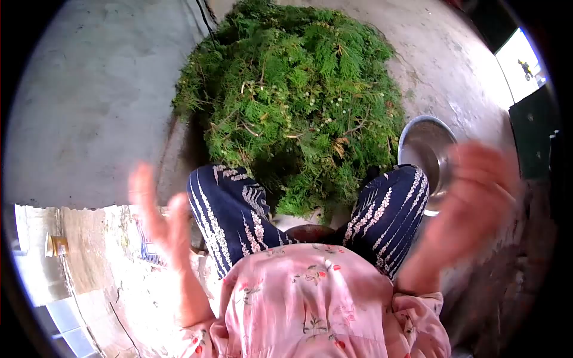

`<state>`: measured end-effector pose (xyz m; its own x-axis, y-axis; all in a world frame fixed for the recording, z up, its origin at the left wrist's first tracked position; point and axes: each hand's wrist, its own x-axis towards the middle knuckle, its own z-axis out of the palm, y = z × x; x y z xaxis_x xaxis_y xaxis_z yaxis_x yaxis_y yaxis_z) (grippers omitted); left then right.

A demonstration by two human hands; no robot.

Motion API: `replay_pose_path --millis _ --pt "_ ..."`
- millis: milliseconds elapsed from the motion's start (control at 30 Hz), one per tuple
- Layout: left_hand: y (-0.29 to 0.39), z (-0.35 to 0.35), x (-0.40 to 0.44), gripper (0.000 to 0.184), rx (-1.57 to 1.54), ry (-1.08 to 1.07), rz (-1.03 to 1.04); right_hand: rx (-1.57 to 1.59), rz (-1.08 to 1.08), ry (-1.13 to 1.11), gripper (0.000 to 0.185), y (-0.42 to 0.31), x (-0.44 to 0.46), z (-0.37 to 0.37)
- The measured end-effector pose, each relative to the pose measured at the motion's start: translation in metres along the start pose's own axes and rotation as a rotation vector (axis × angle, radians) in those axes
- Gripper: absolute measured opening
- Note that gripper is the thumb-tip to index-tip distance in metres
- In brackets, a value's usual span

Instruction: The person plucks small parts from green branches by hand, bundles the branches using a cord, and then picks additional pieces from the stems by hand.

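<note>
A big heap of green leafy branches [304,89] lies on the floor in front of my knees, some of it between them. My left hand [161,221] is raised beside my left knee, fingers apart, with nothing in it. On the other side, my right hand [474,197] is up in the air, blurred by motion, and its fingers are too smeared to read. Just behind it in the view stands a round metal bowl [421,143], partly covered by the hand and the right knee. Neither hand touches the branches.
A grey flat surface [89,107] fills the upper left, its edge close to the heap. A dark green object [530,134] stands at the far right, near a bright opening. A small yellowish item [58,246] is at the lower left.
</note>
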<state>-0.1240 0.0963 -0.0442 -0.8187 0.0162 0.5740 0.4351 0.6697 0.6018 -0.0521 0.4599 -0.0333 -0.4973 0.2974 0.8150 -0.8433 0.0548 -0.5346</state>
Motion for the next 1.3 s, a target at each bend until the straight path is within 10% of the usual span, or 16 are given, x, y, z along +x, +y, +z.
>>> replay_pose_path --millis 167,467,700,1033,1300 --pt "-0.093 0.005 -0.105 0.045 -0.085 -0.092 -0.606 -0.445 0.803 0.226 0.022 0.076 -0.108 0.003" --pt "-0.044 -0.037 -0.084 0.01 -0.364 -0.131 -0.659 -0.464 0.816 -0.332 0.022 0.093 -0.156 0.04" --pt "-0.024 -0.066 -0.099 0.02 -0.779 -0.018 -0.622 -0.419 0.823 -0.559 0.026 0.084 -0.159 0.059" --pt "-0.067 -0.031 -0.094 0.013 -0.713 -0.195 -0.708 0.009 0.825 -0.579 0.056 0.076 -0.14 0.15" --pt "-0.089 -0.015 -0.087 0.015 -0.556 -0.326 -0.8 -0.154 0.95 -0.505 0.033 0.105 -0.173 0.18"
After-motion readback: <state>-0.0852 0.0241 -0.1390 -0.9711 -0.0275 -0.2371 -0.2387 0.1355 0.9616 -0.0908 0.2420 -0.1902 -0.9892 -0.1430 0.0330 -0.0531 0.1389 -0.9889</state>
